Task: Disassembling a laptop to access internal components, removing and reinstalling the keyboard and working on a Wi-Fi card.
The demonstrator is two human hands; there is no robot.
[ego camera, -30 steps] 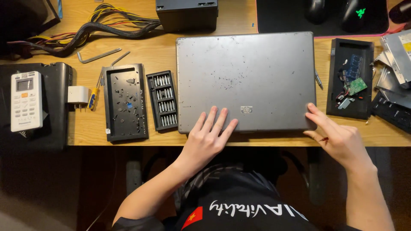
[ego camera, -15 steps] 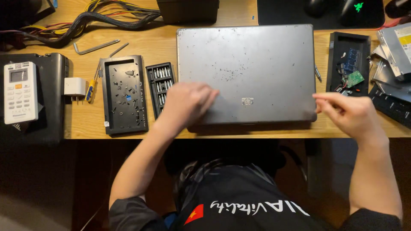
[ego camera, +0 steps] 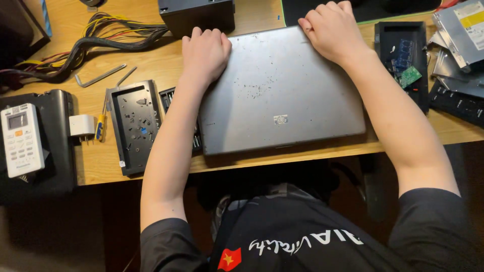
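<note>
Head cam: left hand & right hand, fingers curled, grip closed laptop's far corners, upper centre; wooden desk cluttered.

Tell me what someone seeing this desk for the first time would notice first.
First, the closed grey laptop in the middle of the wooden desk, with the left hand on its far left corner and the right hand on its far right corner. Then the clutter: a black tray of small screws and a white remote to the left, and a tangle of cables at the back left.
</note>
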